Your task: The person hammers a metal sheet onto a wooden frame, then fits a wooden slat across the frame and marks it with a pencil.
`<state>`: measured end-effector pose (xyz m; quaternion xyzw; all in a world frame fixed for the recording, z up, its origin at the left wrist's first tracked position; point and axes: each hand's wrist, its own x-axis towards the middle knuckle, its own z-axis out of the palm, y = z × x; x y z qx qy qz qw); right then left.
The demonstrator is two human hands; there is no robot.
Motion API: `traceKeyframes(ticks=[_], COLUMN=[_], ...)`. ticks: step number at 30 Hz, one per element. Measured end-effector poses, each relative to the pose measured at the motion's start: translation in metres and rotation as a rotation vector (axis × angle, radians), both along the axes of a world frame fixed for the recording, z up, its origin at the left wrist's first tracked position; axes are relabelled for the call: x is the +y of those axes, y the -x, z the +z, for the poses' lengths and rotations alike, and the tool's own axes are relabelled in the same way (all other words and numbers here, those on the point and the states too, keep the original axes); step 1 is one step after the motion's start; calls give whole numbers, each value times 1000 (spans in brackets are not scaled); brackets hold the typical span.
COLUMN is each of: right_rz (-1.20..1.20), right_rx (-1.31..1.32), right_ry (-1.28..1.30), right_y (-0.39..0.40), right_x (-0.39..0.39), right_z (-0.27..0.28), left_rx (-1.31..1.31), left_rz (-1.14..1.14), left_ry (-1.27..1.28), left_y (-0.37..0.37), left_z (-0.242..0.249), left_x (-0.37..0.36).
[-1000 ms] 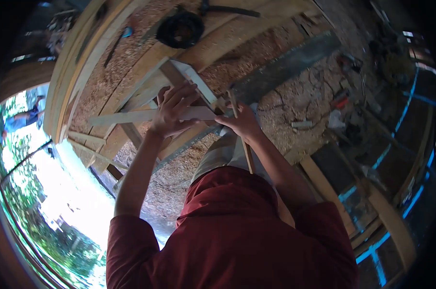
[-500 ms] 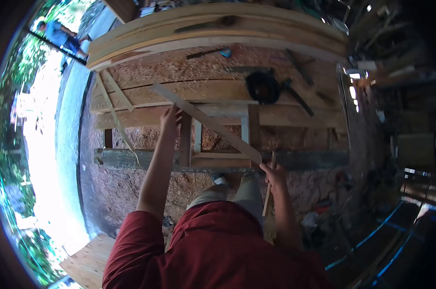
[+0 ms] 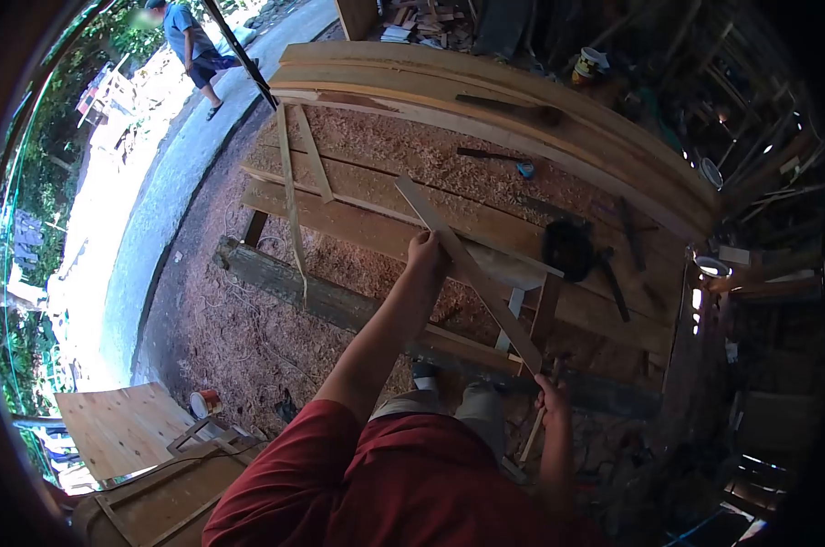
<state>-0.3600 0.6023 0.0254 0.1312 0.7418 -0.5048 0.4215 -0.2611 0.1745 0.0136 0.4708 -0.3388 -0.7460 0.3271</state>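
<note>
A long flat wooden slat (image 3: pixel 482 284) slants across the bench front, tilted from upper left to lower right. My left hand (image 3: pixel 425 252) is closed around its edge near the upper end. My right hand (image 3: pixel 551 399) is at the slat's lower end, its fingers wrapped round a thin wooden stick (image 3: pixel 532 439) that points down toward my legs. Behind the slat, a wooden frame (image 3: pixel 544 312) rests against the bench, partly hidden by it. My forearms hide some of the bench's front beam (image 3: pixel 303 294).
Wood shavings cover the plank bench (image 3: pixel 358 223). A black round container (image 3: pixel 566 251), a hammer-like tool (image 3: pixel 616 284) and a blue tape roll (image 3: pixel 524 170) lie on it. Long boards (image 3: pixel 494 91) line its back. Thin strips (image 3: pixel 291 196) lean at left. A person (image 3: pixel 193 50) walks outside.
The view has swung left, so the bench now appears tilted and further right. Both hands keep their holds on the slat and stick. The person outside has changed posture.
</note>
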Motion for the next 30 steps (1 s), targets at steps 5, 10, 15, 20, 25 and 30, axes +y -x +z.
traceKeyframes(ticks=[5, 10, 15, 20, 25, 30], right_rz=[-13, -22, -60, -40, -38, -40], right_rx=[-3, -25, -11, -31, -58, -62], right_ry=[-9, -25, 33, 7, 29, 23], right_y=[-1, -5, -9, -6, -6, -6], right_x=[4, 0, 1, 1, 1, 1], right_z=[-3, 5, 4, 2, 4, 2], left_rx=[92, 0, -64, -60, -81, -35], left_rz=[26, -84, -70, -75, -109, -69], left_ry=[23, 157, 218, 158, 155, 147], left_y=[1, -6, -8, -7, -8, -9], left_z=[-9, -68, -37, -34, -46, -32], left_x=[6, -16, -2, -2, -10, -4])
